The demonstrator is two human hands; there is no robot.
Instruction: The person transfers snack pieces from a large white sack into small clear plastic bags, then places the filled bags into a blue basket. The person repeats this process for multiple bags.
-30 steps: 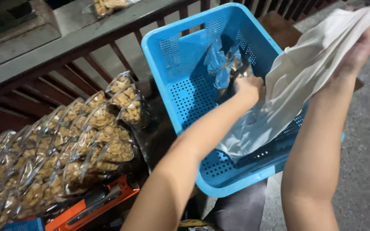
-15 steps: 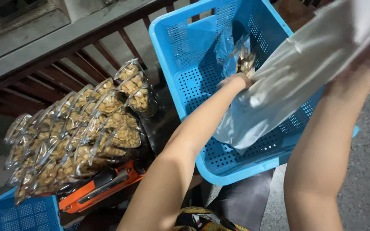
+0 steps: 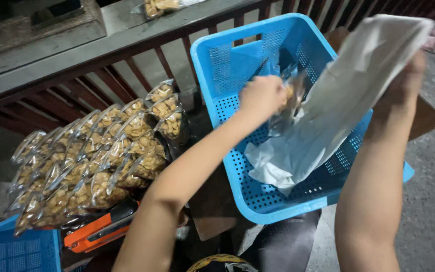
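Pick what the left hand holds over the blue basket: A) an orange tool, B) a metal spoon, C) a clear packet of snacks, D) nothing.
C: the left hand grips a clear snack packet at the mouth of the large white bag that the right hand holds up inside the blue basket.

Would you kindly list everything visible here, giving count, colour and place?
basket: one, blue, centre right
large bag: one, whitish, draped into the basket
small snack packet: one, clear, inside the basket
stacked snack packets: many, clear with tan contents, left
railing: one, reddish brown, top
orange tool: one, bottom left
second basket: one, blue, bottom left corner
left hand: holds the small snack packet
right hand: holds up the large bag
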